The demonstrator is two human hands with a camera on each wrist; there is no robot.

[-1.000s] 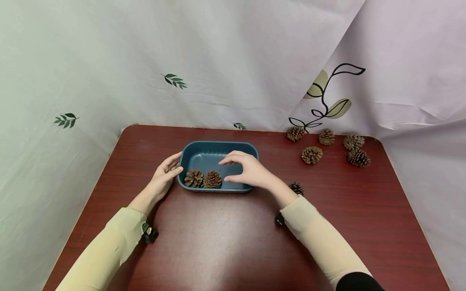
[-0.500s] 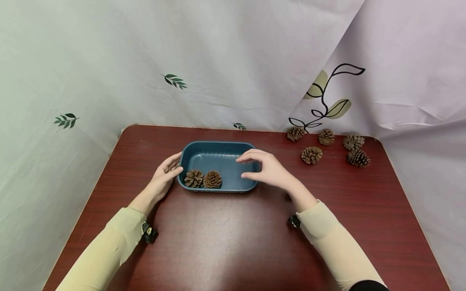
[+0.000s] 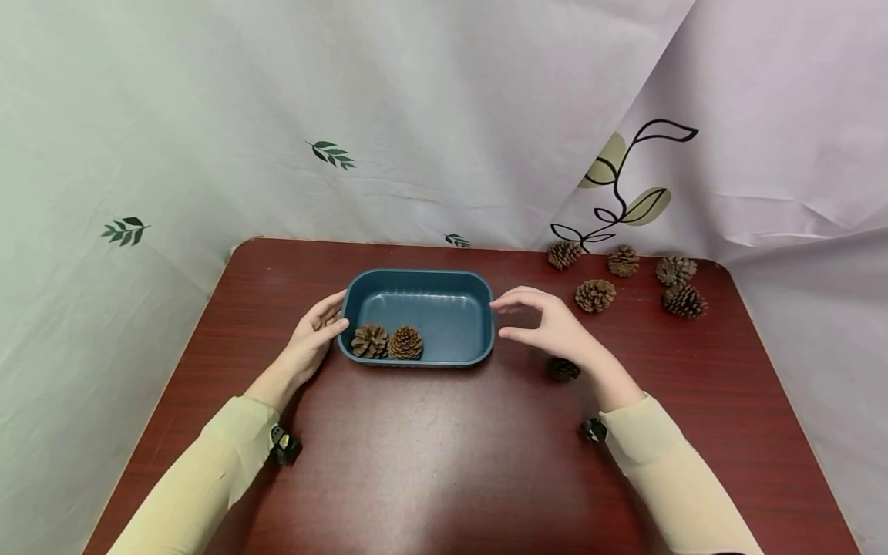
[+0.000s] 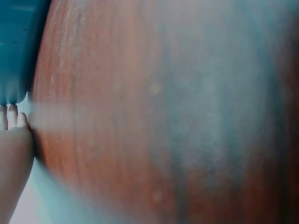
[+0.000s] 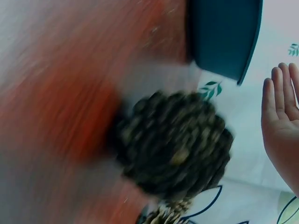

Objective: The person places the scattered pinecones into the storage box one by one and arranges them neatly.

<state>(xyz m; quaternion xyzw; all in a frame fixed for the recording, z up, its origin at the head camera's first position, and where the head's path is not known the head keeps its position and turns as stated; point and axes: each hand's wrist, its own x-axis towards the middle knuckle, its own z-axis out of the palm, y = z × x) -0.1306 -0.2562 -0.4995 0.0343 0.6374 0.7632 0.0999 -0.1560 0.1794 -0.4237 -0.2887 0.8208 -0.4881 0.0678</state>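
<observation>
A blue rectangular tub [image 3: 454,320] stands near the back of the table, with two pine cones at its front left: one cone [image 3: 370,341] against the corner, the other [image 3: 405,343] beside it. My left hand [image 3: 310,339] rests along the tub's left end, thumb tip at the rim and fingers against the outside wall. My right hand [image 3: 548,324] hovers just off the tub's right end, thumb and fingers apart, holding nothing. Below that wrist lies another pine cone [image 3: 563,369], large in the right wrist view, partly hidden by the forearm in the head view.
Several pine cones lie at the table's back right, among them one cone [image 3: 594,295] nearest the right hand and a touching pair with a dark cone [image 3: 684,301]. A pale curtain [image 3: 444,123] with leaf prints hangs behind the dark red table [image 3: 402,462].
My right hand has moved rightward from over the inside of the tub to outside its right end, still with nothing in it. The left hand and the tub have not moved.
</observation>
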